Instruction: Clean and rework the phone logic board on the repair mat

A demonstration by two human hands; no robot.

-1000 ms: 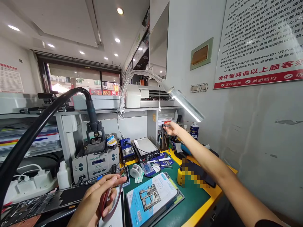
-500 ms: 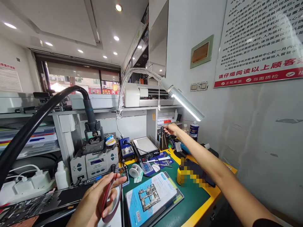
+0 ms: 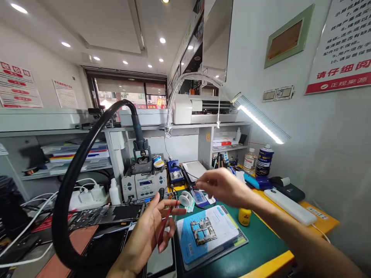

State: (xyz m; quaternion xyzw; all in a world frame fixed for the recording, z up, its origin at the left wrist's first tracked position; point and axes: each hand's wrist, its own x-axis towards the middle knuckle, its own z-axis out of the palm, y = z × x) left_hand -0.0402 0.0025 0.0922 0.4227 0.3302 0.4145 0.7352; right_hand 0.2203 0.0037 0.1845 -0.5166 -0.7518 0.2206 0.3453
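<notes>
My left hand (image 3: 155, 227) is at the front, its fingers curled round a dark red looped cable (image 3: 164, 227) with a black end (image 3: 161, 194) standing up above the thumb. What tool this cable belongs to, I cannot tell. My right hand (image 3: 223, 188) hovers over the back of the green mat, fingers pinched together; whatever is between the fingertips is too small to make out. Between and below both hands, a phone logic board (image 3: 203, 231) lies flat on a blue and white box (image 3: 188, 243). Neither hand touches the board.
A hot-air station (image 3: 144, 185) stands behind, its thick black hose (image 3: 65, 200) arching on the left. A solder spool (image 3: 185, 199), yellow bottle (image 3: 244, 217), white power bank-like slab (image 3: 290, 206) and spray can (image 3: 264, 162) surround the mat (image 3: 261, 243). A lamp (image 3: 261, 119) hangs above.
My right hand has come back from the tool holder at the rear to above the mat. My left hand still holds the red cable. The view has turned left.
</notes>
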